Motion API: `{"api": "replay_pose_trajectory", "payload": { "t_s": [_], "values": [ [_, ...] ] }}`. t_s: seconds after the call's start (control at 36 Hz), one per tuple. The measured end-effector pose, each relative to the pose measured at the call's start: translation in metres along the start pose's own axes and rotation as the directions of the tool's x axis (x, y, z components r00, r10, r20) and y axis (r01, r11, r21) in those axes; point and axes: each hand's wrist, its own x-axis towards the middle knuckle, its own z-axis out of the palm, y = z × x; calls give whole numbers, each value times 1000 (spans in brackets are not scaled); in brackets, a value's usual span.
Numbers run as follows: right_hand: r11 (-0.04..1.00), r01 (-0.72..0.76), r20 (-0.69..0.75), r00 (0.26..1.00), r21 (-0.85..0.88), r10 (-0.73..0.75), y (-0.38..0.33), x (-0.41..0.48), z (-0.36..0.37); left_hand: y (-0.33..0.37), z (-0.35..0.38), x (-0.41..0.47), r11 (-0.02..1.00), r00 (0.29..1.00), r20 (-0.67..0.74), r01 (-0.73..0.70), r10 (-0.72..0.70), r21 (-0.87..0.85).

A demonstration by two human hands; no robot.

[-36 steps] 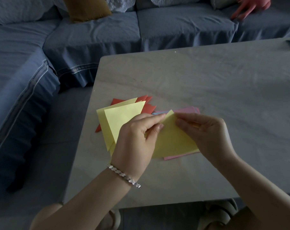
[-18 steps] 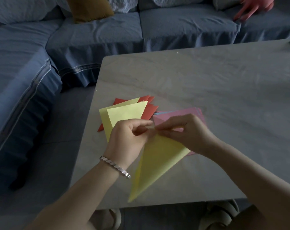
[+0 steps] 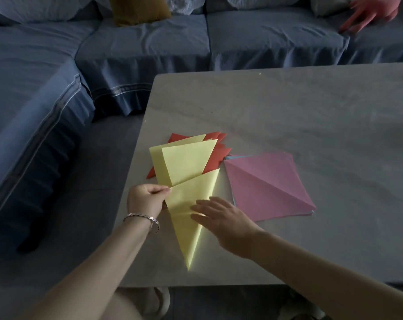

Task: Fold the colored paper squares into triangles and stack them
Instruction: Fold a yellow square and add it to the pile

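A yellow paper folded into a long triangle [image 3: 191, 218] lies on the grey table [image 3: 288, 116], its tip pointing toward me. My left hand [image 3: 146, 199] pinches its left corner. My right hand [image 3: 221, 218] rests flat on its right edge, fingers spread. Behind it sits a stack of folded triangles, yellow ones [image 3: 184, 162] on top of red ones [image 3: 216, 153]. To the right lies a pile of unfolded squares with a creased pink sheet [image 3: 267, 183] on top and a blue edge showing beneath.
A blue sofa [image 3: 149, 42] wraps around the table's far and left sides, with a mustard cushion [image 3: 138, 9] on it. Another person's hand [image 3: 369, 12] rests on the sofa at the top right. The table's near edge runs just below the triangle's tip.
The yellow sheet went from held up between both hands to folded and laid flat. My right hand let go and now presses it with open fingers. The pink pile is uncovered.
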Motion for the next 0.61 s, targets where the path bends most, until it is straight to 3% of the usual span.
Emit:
{"api": "replay_pose_trajectory", "payload": {
  "t_s": [0.11, 0.25, 0.33, 0.44, 0.56, 0.61],
  "values": [
    [998, -9, 99, 995, -58, 15, 5, -5, 17, -11, 1, 6, 999, 999, -31, 25, -24, 40],
    [995, 3, 123, 992, -103, 9, 8, -10, 21, -20, 6, 9, 989, 997, -57, -39, 47, 140],
    [982, -63, 83, 993, -177, 78, 15, -6, 26, -21, 6, 9, 987, 997, -66, -38, 49, 158],
    [946, -273, 52, 957, -176, 286, 25, 11, 14, -24, 8, 11, 986, 997, -71, -32, 44, 166],
    [920, -330, 225, 900, -210, 374, 39, 26, 3, -25, 7, 12, 985, 996, -78, -29, 43, 170],
    [900, -373, 226, 879, -223, 420, 43, 32, 0, -26, 8, 12, 985, 996, -76, -32, 45, 169]
  ]
}}
